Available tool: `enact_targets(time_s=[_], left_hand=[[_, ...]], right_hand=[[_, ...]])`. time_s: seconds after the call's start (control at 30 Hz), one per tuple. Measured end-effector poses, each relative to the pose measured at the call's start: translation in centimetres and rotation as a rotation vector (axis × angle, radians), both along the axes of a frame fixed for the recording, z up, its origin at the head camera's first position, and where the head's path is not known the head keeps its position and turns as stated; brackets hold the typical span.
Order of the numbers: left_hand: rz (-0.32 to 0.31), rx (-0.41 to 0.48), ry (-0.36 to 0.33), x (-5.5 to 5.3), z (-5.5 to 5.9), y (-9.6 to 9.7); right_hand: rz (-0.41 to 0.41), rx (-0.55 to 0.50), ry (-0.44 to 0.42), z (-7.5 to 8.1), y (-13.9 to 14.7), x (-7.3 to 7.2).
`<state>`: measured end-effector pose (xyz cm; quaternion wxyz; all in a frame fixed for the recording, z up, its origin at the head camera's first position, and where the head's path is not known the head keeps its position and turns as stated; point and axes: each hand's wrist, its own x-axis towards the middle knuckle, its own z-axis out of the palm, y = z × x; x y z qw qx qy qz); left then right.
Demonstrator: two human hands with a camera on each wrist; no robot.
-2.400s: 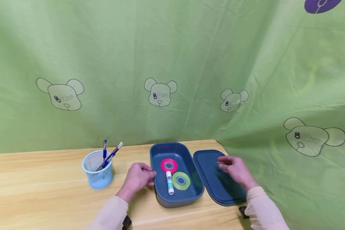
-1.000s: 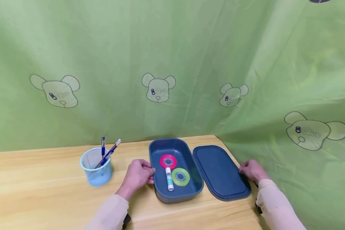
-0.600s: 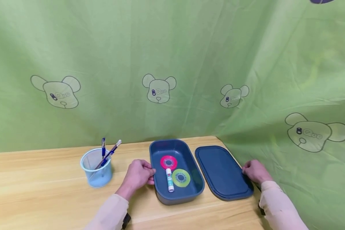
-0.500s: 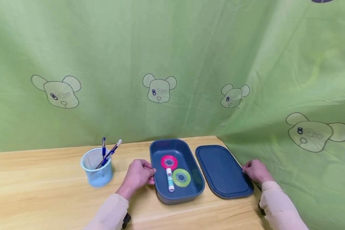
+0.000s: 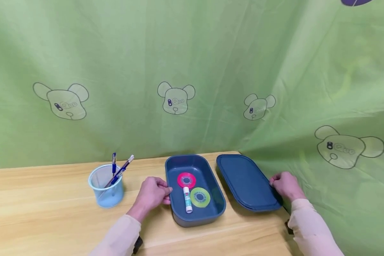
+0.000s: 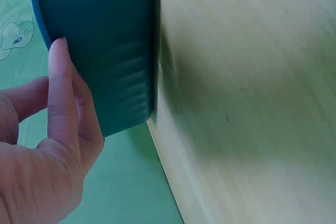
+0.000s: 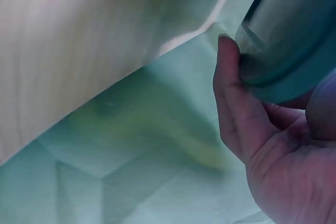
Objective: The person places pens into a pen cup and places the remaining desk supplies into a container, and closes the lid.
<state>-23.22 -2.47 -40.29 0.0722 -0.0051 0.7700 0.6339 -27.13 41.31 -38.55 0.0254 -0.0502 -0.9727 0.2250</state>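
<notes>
In the head view a dark blue box (image 5: 216, 209) stands on the table, with a pink tape roll (image 5: 186, 180), a green tape roll (image 5: 200, 197) and a white and teal glue stick (image 5: 187, 201) inside. At its left wall, my left hand (image 5: 150, 193) grips the rim; the left wrist view has fingers (image 6: 62, 98) against the outer wall. Right of the box, the matching lid (image 5: 248, 183) is raised off the table with a shadow underneath. My right hand (image 5: 286, 185) pinches the lid's right edge, its fingers (image 7: 231, 77) under it in the right wrist view.
A light blue mesh pen cup (image 5: 110, 195) holding pens (image 5: 114, 163) and a pencil stands left of the box. Green cloth (image 5: 121, 53) hangs behind and along the right side of the wooden table (image 5: 51, 213).
My right hand has moved from above the lid to its right edge and taken hold. The lid has risen from the table. The left hand stays at the box.
</notes>
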Motion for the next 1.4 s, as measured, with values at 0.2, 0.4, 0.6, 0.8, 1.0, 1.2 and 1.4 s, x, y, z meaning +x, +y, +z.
enact_targets(time_s=[0.2,0.4,0.6,0.8,1.0,1.2,1.4], left_hand=[[0.001,-0.003,-0.011,0.2,0.0,0.0],[0.000,-0.002,-0.014,0.2,-0.2,-0.2],[-0.022,0.010,-0.003,0.1,-0.4,-0.2],[-0.010,0.002,0.003,0.1,-0.5,-0.4],[0.188,-0.079,0.121,0.1,0.0,-0.4],[0.241,0.024,0.163,0.2,0.9,0.4],[0.088,0.261,0.135,0.7,1.5,1.6]], right_hand=[[-0.025,-0.055,-0.020,1.2,-1.2,0.3],[-0.051,-0.096,0.006,2.5,-2.8,0.7],[-0.036,-0.110,0.025,3.8,-5.0,1.2],[-0.002,-0.120,0.054,4.3,-7.6,1.1],[0.021,-0.129,0.082,4.5,-9.8,0.8],[0.008,-0.145,0.097,4.3,-11.2,0.8],[0.019,-0.155,0.134,3.9,-12.7,0.7]])
